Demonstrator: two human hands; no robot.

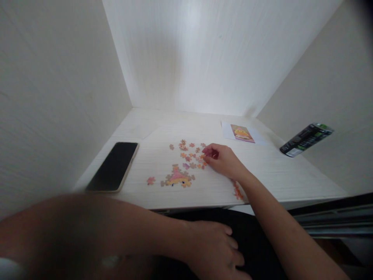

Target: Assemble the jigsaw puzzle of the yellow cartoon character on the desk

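Loose puzzle pieces (192,156) lie scattered on the white desk. My right hand (218,157) is at the right side of this scatter, its thumb and fingers closed around something too small to make out. Nearer the front edge is a joined puzzle section (177,178) in pink and yellow, with a single pink piece (150,180) to its left. Some orange pieces (237,191) sit beside my right forearm, partly hidden by it. My left hand (217,247) rests on my lap below the desk edge, fingers slightly apart and holding nothing visible.
A dark-screened phone (114,167) lies at the left of the desk. Toward the back right is a picture card (242,133) on white paper. A black and green can (305,140) stands at the right, near the side wall. Walls enclose the desk on three sides.
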